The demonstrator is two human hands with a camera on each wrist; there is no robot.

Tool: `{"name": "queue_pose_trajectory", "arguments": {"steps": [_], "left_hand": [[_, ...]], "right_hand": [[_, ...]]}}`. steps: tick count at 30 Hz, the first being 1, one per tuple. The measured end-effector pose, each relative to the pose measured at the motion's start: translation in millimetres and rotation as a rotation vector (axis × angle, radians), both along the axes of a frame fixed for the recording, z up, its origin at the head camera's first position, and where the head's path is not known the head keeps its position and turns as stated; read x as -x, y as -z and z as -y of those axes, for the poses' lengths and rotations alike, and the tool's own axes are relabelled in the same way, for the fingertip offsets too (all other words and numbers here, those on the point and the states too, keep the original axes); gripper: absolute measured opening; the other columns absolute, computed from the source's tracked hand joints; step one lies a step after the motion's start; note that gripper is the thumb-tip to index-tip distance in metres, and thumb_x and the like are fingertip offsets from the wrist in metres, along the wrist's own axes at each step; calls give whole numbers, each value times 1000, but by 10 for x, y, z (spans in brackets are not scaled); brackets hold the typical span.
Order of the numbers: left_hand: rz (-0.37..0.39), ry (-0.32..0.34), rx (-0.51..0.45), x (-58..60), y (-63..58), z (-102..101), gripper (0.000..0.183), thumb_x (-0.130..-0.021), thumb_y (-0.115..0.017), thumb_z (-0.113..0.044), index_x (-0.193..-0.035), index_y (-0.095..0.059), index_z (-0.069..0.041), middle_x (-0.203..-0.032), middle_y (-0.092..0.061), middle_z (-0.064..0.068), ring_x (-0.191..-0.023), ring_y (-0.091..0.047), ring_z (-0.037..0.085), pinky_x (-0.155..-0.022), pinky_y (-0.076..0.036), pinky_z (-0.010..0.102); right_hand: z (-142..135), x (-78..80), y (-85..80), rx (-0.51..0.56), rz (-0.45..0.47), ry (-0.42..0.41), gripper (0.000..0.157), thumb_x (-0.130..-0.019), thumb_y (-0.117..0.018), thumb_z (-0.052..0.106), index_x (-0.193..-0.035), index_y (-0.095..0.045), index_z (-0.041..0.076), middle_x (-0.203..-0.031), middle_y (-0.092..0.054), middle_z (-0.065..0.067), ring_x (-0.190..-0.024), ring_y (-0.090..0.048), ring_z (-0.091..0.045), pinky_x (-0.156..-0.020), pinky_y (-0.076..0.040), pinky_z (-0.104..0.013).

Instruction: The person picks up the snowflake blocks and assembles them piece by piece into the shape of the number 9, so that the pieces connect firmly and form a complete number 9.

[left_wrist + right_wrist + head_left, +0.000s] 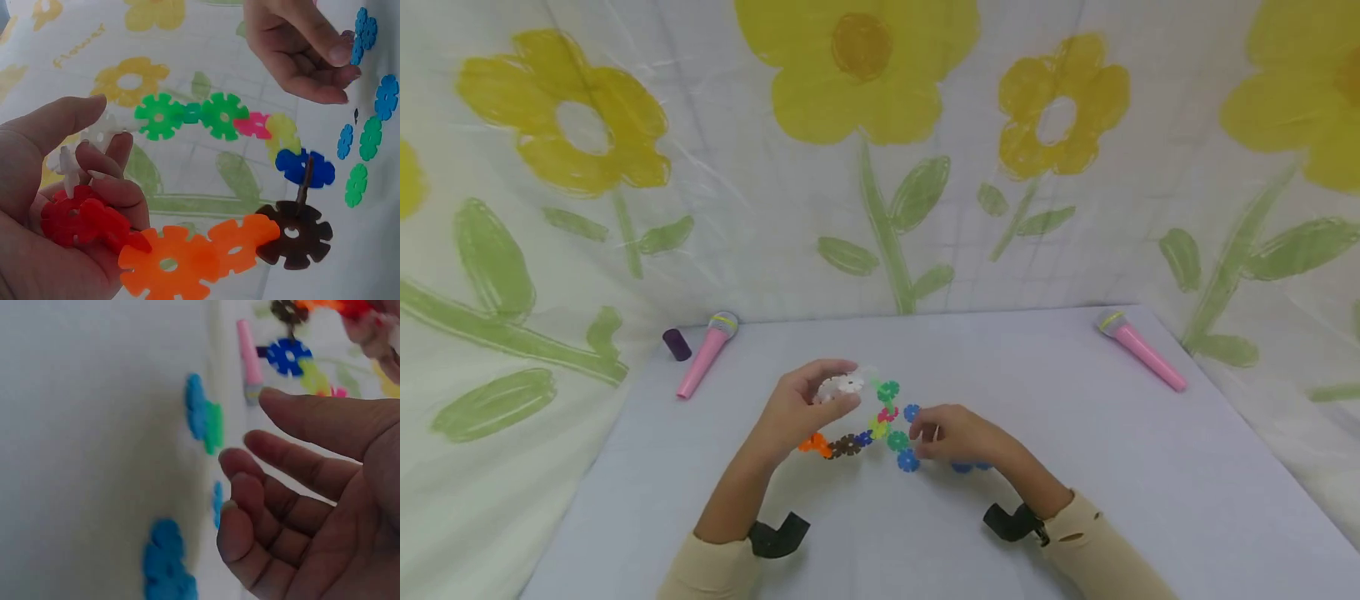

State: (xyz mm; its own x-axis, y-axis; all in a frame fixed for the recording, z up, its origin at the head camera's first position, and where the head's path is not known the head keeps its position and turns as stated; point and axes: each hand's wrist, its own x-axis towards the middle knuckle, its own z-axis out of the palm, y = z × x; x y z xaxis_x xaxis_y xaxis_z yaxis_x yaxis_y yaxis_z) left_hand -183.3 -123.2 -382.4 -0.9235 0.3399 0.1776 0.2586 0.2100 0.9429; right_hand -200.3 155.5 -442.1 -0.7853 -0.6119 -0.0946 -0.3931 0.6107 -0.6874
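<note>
My left hand point(801, 408) grips a ring-like chain of interlocking plastic snowflake discs point(169, 256) by its white and red part. In the left wrist view the chain runs through red, orange discs, a brown disc point(294, 234), a dark blue disc point(305, 167), yellow, pink and green discs point(224, 116) to the white ones. To its right hovers my right hand point(958, 433), fingers loosely bent and nothing between them in the right wrist view. Near it on the table lie a loose green disc point(897, 441), a blue disc point(908, 460) and several other blue ones point(165, 565).
A pink toy microphone point(703, 358) lies at the back left beside a dark purple cylinder point(677, 344). Another pink microphone point(1150, 356) lies at the back right. Behind the white table point(865, 550) hangs a cloth painted with yellow flowers point(895, 92).
</note>
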Motion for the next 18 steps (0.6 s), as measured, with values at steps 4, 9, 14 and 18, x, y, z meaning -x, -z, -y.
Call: {"name": "queue_pose_trajectory", "arguments": {"steps": [4,9,14,18], "left_hand": [[49,17,-37,-2,-1,-9,47,-90,-78,-21,-133,-62,-9,-135,-61,9,-104,-65,25,-82,-58,32],[14,2,-4,-28,-13,-13,38,-91,-76,-23,-126,-68,-14,-121,-67,2,-82,-60,20,-69,-55,25],[-46,-18,34,-31,-17,1,27,-93,-74,-25,-119,-72,-21,-76,-55,5,-55,-38,19,-47,-32,22],[-72,15,43,-29,-17,12,24,-94,-73,-24,-118,-72,-22,-68,-45,8,-53,-37,20,-45,-31,22]], "right_hand": [[131,-69,121,-88,0,15,24,-85,-81,20,-103,-69,12,-79,-58,6,-73,-53,-13,-63,-48,-27],[201,-129,177,-141,0,53,24,-82,-83,17,-94,-63,15,-77,-54,5,-72,-50,-12,-62,-46,-27],[45,-77,27,-83,9,17,20,-87,-77,11,-90,-59,16,-77,-56,5,-70,-52,-12,-60,-46,-29],[-160,4,-180,113,59,49,12,-96,-68,12,-96,-56,12,-71,-61,0,-59,-53,-12,-53,-47,-27]]}}
